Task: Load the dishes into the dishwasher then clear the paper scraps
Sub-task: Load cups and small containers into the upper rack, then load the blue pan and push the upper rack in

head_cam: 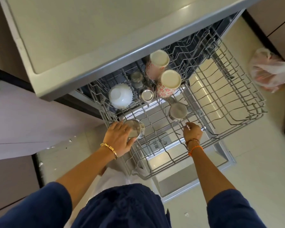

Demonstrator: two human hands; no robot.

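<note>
Currently I am gripping a steel cup (135, 129) in my left hand (120, 137), over the rack's (171, 170) near-left corner. My right hand (192, 131) is pinching a rack wire, rightward of the cup.

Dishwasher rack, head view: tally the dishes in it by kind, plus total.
Steel cups, round, upside down: 3, and one gripped by the left hand
Floral-patterned cups with cream bases: 2
White rounded bowl: 1
Grey glass tumbler: 1
Total: 7
</note>
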